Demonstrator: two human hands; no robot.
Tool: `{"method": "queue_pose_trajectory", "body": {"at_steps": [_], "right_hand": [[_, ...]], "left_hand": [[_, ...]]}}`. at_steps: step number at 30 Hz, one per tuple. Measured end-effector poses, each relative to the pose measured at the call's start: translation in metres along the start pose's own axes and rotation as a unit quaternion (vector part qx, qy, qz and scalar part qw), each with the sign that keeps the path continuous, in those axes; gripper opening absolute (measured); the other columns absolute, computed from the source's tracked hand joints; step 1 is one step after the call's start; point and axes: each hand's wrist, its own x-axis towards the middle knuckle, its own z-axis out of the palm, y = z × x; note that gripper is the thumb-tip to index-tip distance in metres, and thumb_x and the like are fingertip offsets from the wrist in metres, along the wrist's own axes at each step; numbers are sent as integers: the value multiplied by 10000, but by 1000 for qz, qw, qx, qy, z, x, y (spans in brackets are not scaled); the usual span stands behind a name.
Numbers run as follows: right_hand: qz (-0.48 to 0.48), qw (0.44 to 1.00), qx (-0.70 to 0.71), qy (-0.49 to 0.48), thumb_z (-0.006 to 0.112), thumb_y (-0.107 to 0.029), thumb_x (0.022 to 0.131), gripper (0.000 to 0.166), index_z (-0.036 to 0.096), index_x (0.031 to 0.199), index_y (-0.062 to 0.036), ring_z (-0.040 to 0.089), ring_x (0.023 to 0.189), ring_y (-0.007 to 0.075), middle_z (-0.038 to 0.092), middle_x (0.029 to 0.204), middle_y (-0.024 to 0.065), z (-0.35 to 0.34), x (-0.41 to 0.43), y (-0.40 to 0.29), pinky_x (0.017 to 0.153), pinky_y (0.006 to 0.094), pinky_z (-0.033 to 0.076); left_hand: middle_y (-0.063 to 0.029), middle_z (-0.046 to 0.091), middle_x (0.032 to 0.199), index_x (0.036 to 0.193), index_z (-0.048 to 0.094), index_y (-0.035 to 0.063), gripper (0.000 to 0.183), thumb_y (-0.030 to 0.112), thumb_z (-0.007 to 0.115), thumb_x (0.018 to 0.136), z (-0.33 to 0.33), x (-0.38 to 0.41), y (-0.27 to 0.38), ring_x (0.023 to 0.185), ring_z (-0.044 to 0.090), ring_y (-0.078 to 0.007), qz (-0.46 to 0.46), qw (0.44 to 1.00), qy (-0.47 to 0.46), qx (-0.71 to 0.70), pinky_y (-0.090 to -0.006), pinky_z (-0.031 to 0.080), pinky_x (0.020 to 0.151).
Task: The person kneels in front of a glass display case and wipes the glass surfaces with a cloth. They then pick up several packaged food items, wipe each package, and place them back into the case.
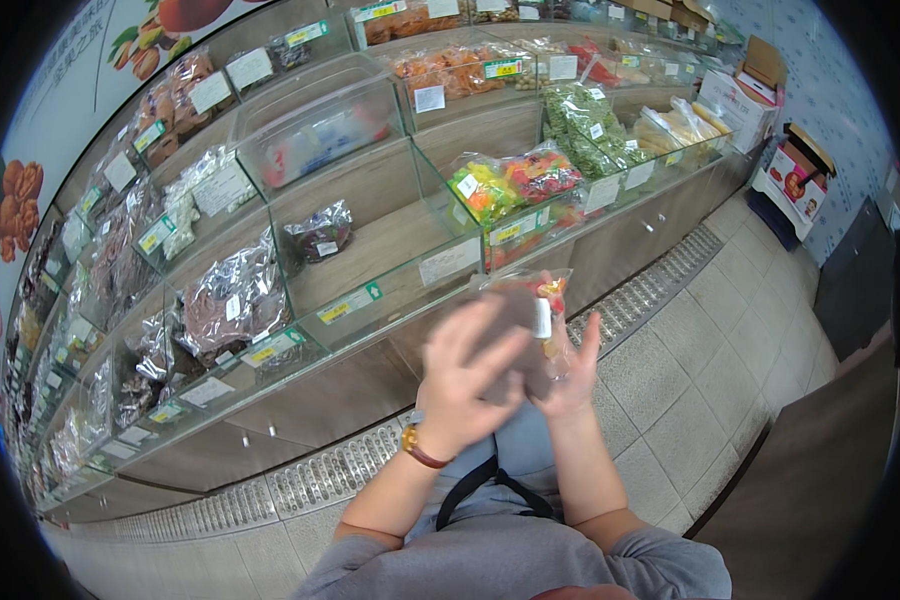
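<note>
Both my hands are raised in front of my body, before the glass display shelf. My left hand (pixel 469 375), with a wristwatch (pixel 422 448), is blurred, its fingers spread across a dark brownish packet (pixel 506 322). Whether those fingers grip the packet is unclear. Beside the packet is a clear plastic bag (pixel 559 352) with red and yellow pieces inside and a white label (pixel 542 318). My right hand (pixel 576 386) supports this bag from its lower right, one digit sticking up past its edge. The hands partly hide both packages.
Tiered glass compartments hold a dark packet (pixel 320 231), bags of colourful sweets (pixel 544 172), green packets (pixel 589 124) and brownish bags (pixel 232 296). Price tags (pixel 350 302) line the front edge. Below runs a perforated metal strip (pixel 337 465). Cartons (pixel 791 180) stand at the right wall.
</note>
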Motion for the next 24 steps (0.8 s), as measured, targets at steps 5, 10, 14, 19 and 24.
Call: {"method": "queue_pose_trajectory", "body": {"at_steps": [5, 10, 14, 19, 24], "right_hand": [[41, 997, -63, -14, 267, -522, 987, 610, 258, 1464, -142, 434, 1283, 277, 411, 1414, 126, -25, -6, 10, 1048, 445, 389], [118, 983, -141, -14, 290, -546, 979, 626, 281, 1450, -132, 425, 1291, 258, 396, 1432, 86, -36, -13, 16, 1044, 454, 380], [129, 979, -152, 31, 261, -649, 934, 742, 276, 1455, -121, 414, 1304, 280, 385, 1445, 97, -28, -13, 24, 1057, 482, 360], [143, 983, -50, 103, 250, -688, 912, 795, 340, 1425, -87, 447, 1274, 304, 421, 1411, 143, -30, -10, 22, 1065, 468, 356], [72, 996, 36, 23, 249, -693, 903, 800, 338, 1418, -88, 413, 1284, 330, 394, 1414, 178, -34, 1, 20, 1062, 463, 361]], "left_hand": [[-14, 519, 1353, 1099, 673, 269, 504, 233, 735, 600, 5, -7, 9, 1207, 468, -287, 37, 985, -116, 126, -439, 400, 883], [-128, 562, 1239, 1134, 656, 144, 449, 94, 702, 690, 2, 14, -9, 1154, 490, -338, -63, 994, 23, 89, -443, 403, 951], [-143, 557, 1225, 1142, 647, 123, 398, 91, 665, 746, 5, 16, -17, 1137, 486, -357, -155, 985, 32, 69, -441, 395, 962], [-60, 527, 1329, 1030, 666, 158, 392, 182, 702, 640, 17, -13, 18, 1183, 467, -309, -76, 975, -81, 190, -450, 364, 927], [-33, 539, 1321, 963, 678, 168, 350, 225, 720, 620, 25, -36, 28, 1178, 471, -294, -47, 984, -104, 134, -461, 358, 911]]}}
